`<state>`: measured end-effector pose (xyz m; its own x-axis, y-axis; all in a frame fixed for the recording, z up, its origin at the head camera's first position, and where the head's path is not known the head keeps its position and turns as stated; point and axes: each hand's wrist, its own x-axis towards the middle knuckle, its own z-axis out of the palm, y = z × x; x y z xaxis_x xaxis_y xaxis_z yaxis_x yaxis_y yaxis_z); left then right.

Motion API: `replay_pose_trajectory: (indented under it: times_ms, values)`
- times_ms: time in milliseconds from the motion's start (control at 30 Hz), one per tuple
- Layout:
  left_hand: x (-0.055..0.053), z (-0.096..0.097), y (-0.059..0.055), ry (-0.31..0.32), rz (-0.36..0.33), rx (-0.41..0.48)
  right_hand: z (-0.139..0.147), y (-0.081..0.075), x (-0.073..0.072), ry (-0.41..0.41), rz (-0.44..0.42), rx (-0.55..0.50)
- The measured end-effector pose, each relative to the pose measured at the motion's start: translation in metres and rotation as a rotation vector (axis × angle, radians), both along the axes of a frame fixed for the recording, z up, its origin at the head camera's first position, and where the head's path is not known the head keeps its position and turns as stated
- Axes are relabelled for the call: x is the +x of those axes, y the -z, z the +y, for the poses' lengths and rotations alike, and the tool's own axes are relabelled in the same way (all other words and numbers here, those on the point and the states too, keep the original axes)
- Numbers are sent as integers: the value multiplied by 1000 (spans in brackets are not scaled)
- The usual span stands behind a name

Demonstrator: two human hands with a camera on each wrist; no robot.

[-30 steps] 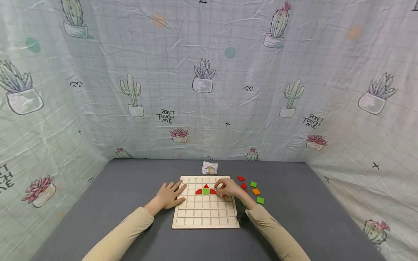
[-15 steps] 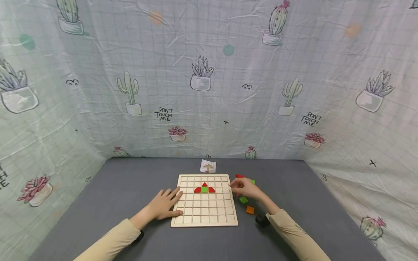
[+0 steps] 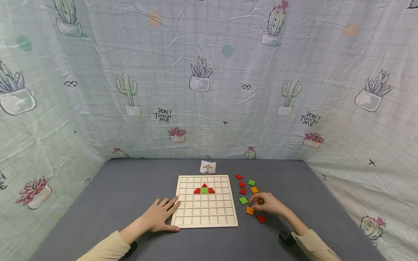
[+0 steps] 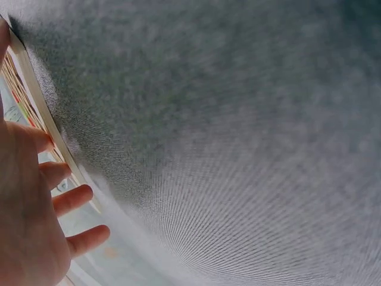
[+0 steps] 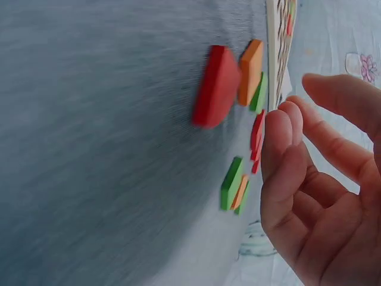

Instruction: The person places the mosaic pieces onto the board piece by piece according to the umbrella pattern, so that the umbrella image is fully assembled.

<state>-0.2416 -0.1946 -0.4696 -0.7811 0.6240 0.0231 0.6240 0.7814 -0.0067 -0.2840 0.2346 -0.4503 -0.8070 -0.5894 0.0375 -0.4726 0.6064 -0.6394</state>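
My left hand (image 3: 160, 217) rests at the left edge of a wooden grid board (image 3: 192, 212), fingers spread over its rim and thumb near the front corner. On the board, a green square tile (image 3: 204, 190) sits between two red rounded tiles, the left one (image 3: 197, 191) and the right one (image 3: 211, 191). A red triangle tile (image 3: 204, 185) tops the green one. Right of the board, my right hand (image 3: 267, 203) hovers by loose tiles with loosely bent fingers, thumb apart, holding nothing. Nearest to it lie an orange tile (image 3: 250, 210) and a red tile (image 5: 217, 89).
Further loose tiles lie along the board's right side, among them a green one (image 3: 243, 200) and a red one (image 3: 239, 177). Behind the board lies a small pattern card (image 3: 207, 167). A cactus-print curtain (image 3: 225, 141) hangs around the grey table (image 3: 147, 181).
My right hand has left the right red rounded tile on the board and moved right, toward the near loose tiles. My left hand has slid down the board's left edge toward its front corner.
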Motion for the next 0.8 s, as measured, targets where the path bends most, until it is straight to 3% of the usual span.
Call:
replay_pose_trajectory:
  times_ms: [333,567,800]
  values:
    - [1,0,-2,-27,-40,8,23,4,19,-17,-106,50]
    - [-2,-3,2,-70,-53,8,21,6,20,-10,-92,87]
    - [-1,-1,-1,-73,-48,-10,18,5,18,-26,-56,100]
